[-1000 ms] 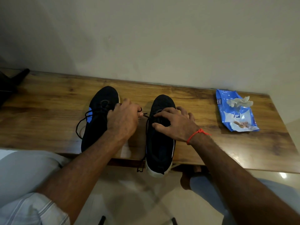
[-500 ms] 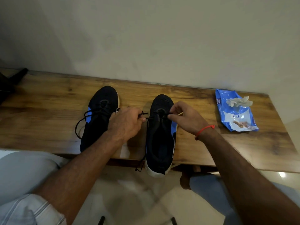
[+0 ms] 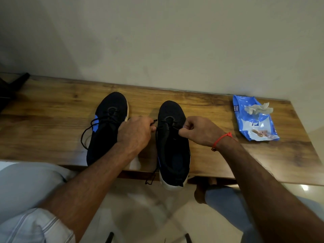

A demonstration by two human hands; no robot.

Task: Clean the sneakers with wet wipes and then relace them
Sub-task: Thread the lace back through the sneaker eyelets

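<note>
Relacing step, wiping looks done going by the used wipe (image 3: 259,108) lying on the blue wipes pack (image 3: 254,122) at the right end of the bench (image 3: 43,109). Two black sneakers are sitting side by side on the bench, toes pointing at the wall, heels toward the person. The right sneaker (image 3: 172,146) is the one being worked; its heel is overhanging the bench's near edge. The left sneaker (image 3: 105,127) is lying just beside it, lace already threaded with a loose loop trailing off to its left.

The left hand (image 3: 134,133) is sitting between the two shoes, fingers curled and pinching a black lace (image 3: 154,122) end at the right sneaker's left side. The right hand (image 3: 198,131) is on the shoe's other side, fingers clenched in a pinch near the upper eyelets; probably holding the other lace end, but the strand itself is too dark against the shoe to confirm. Another stretch of lace is dangling off the bench edge beside the heel.

Key relation: the sneaker's long axis is running away from the person, with the hands flanking it left and right at the eyelet rows, so the lace is crossing the tongue sideways between them. Both hands are equally near; the next move likely needs pulling outward to seat the crossing.
</note>
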